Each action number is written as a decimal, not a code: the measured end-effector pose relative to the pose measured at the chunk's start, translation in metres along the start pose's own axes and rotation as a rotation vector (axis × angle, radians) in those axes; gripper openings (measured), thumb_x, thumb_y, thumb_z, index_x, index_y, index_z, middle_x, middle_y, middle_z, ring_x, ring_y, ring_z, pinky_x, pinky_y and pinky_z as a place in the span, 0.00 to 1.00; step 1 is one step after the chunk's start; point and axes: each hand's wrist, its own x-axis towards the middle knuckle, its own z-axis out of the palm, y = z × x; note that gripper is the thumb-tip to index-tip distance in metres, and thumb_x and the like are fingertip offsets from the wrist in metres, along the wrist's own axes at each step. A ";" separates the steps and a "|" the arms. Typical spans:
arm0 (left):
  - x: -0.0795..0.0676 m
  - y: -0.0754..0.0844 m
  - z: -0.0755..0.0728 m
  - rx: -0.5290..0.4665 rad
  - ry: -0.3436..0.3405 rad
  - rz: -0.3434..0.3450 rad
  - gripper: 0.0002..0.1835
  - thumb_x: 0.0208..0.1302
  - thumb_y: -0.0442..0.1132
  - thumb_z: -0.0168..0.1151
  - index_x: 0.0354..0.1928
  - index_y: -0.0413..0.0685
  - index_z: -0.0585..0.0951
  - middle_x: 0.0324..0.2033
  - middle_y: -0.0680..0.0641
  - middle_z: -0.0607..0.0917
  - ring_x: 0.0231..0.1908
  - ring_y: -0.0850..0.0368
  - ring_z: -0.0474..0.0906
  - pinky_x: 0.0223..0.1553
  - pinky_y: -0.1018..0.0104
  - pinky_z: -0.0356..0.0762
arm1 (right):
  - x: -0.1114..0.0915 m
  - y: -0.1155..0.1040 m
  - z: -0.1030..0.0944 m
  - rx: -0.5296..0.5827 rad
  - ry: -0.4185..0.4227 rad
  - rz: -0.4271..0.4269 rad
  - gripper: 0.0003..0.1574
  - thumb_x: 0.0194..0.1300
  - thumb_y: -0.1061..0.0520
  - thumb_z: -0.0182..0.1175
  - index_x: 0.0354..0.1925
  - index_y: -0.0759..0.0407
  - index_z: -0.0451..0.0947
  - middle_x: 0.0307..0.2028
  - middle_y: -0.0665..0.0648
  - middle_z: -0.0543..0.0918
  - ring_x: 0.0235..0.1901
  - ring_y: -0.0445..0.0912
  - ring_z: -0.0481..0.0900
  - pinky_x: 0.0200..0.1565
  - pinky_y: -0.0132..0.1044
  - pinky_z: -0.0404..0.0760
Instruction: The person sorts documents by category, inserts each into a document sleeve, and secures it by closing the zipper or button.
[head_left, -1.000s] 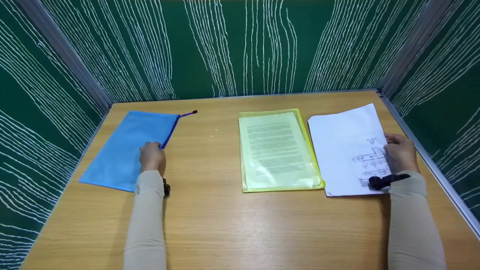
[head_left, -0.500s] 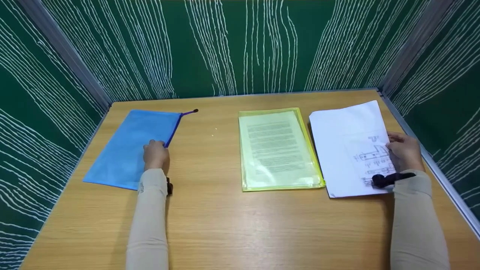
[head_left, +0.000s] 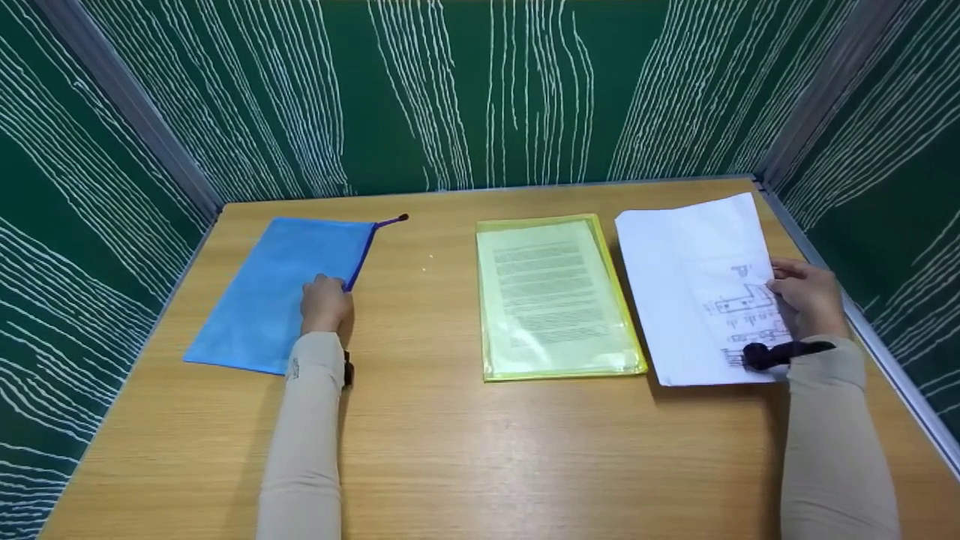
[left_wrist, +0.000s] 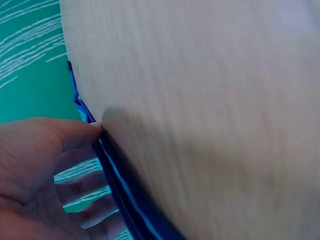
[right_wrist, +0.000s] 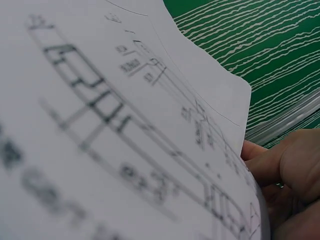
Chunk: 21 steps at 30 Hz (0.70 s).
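My left hand (head_left: pixel 325 304) pinches the right edge of a blue zip pouch (head_left: pixel 262 300) at the left of the table. In the left wrist view the thumb (left_wrist: pixel 80 131) presses on the dark blue zip edge (left_wrist: pixel 117 172), with the fingers behind it. My right hand (head_left: pixel 814 298) grips the right edge of white papers (head_left: pixel 682 277) printed with a line drawing; whether there are several sheets I cannot tell. The right wrist view has the paper (right_wrist: pixel 150 100) bowed and close, with the fingertips partly hidden behind it.
A yellow clear pouch (head_left: pixel 559 300) with a printed sheet inside lies between the hands, just left of the papers. Small white bits (head_left: pixel 427 262) lie on the wooden table (head_left: pixel 450 465). Green panels with white lines (head_left: pixel 510 90) stand around the back and sides.
My left hand has drawn the blue zip pouch to the right. The papers in my right hand have risen slightly, and a gap has opened between them and the yellow pouch.
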 end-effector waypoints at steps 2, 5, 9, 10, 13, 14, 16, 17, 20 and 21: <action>0.001 0.004 0.000 -0.001 -0.012 0.009 0.21 0.71 0.36 0.44 0.61 0.33 0.74 0.58 0.27 0.70 0.58 0.27 0.64 0.56 0.38 0.69 | 0.001 0.001 0.006 0.006 -0.006 -0.015 0.35 0.72 0.60 0.49 0.73 0.44 0.57 0.45 0.42 0.68 0.48 0.38 0.68 0.52 0.28 0.71; 0.001 0.011 0.001 0.009 -0.028 0.026 0.21 0.70 0.37 0.45 0.58 0.33 0.76 0.58 0.26 0.70 0.57 0.26 0.65 0.55 0.38 0.70 | 0.003 0.002 0.014 0.005 -0.015 -0.049 0.35 0.71 0.62 0.49 0.73 0.47 0.57 0.45 0.44 0.69 0.45 0.38 0.69 0.47 0.25 0.74; 0.002 0.022 0.002 0.029 -0.042 0.044 0.20 0.70 0.39 0.47 0.57 0.34 0.77 0.60 0.27 0.69 0.58 0.25 0.65 0.54 0.38 0.72 | 0.005 0.004 0.025 -0.024 -0.023 -0.095 0.35 0.70 0.64 0.48 0.73 0.55 0.57 0.47 0.46 0.70 0.44 0.37 0.69 0.44 0.23 0.74; 0.002 0.024 0.003 0.032 -0.041 0.047 0.21 0.70 0.39 0.47 0.57 0.34 0.77 0.60 0.27 0.69 0.59 0.25 0.65 0.54 0.38 0.72 | 0.005 0.004 0.027 -0.040 -0.025 -0.101 0.34 0.70 0.64 0.48 0.73 0.57 0.57 0.50 0.48 0.70 0.45 0.37 0.69 0.45 0.23 0.74; 0.002 0.030 0.006 0.039 -0.034 0.051 0.21 0.70 0.40 0.48 0.57 0.35 0.78 0.59 0.28 0.70 0.58 0.27 0.67 0.53 0.38 0.73 | 0.005 0.006 0.033 -0.099 -0.038 -0.084 0.33 0.72 0.62 0.46 0.72 0.59 0.56 0.60 0.55 0.67 0.53 0.42 0.66 0.54 0.30 0.72; 0.002 0.032 0.007 0.042 -0.033 0.052 0.21 0.70 0.40 0.49 0.57 0.35 0.77 0.59 0.29 0.70 0.58 0.28 0.67 0.53 0.38 0.73 | 0.005 0.006 0.035 -0.127 -0.043 -0.079 0.32 0.72 0.62 0.46 0.72 0.60 0.56 0.63 0.57 0.65 0.55 0.44 0.65 0.57 0.33 0.71; 0.002 0.035 0.009 0.050 -0.031 0.055 0.21 0.70 0.41 0.49 0.58 0.36 0.77 0.59 0.29 0.70 0.59 0.29 0.67 0.53 0.38 0.73 | 0.005 0.008 0.038 -0.155 -0.061 -0.071 0.32 0.72 0.60 0.45 0.72 0.61 0.56 0.66 0.60 0.61 0.57 0.48 0.64 0.59 0.37 0.70; 0.002 0.037 0.010 0.053 -0.032 0.057 0.21 0.70 0.42 0.49 0.58 0.37 0.77 0.60 0.29 0.70 0.59 0.29 0.67 0.53 0.38 0.73 | 0.005 0.009 0.040 -0.165 -0.071 -0.072 0.32 0.72 0.59 0.45 0.72 0.61 0.56 0.67 0.61 0.60 0.58 0.49 0.63 0.59 0.38 0.69; 0.003 0.041 0.012 0.055 -0.038 0.062 0.21 0.71 0.43 0.50 0.58 0.38 0.77 0.62 0.30 0.69 0.60 0.30 0.66 0.54 0.38 0.72 | 0.005 0.011 0.043 -0.192 -0.096 -0.089 0.34 0.71 0.58 0.47 0.72 0.62 0.56 0.63 0.61 0.63 0.56 0.51 0.63 0.54 0.36 0.69; 0.003 0.043 0.013 0.056 -0.040 0.067 0.21 0.71 0.43 0.50 0.58 0.38 0.77 0.61 0.30 0.70 0.60 0.30 0.67 0.54 0.39 0.73 | 0.005 0.012 0.044 -0.197 -0.104 -0.089 0.34 0.71 0.57 0.48 0.72 0.62 0.56 0.61 0.61 0.63 0.56 0.51 0.63 0.53 0.35 0.68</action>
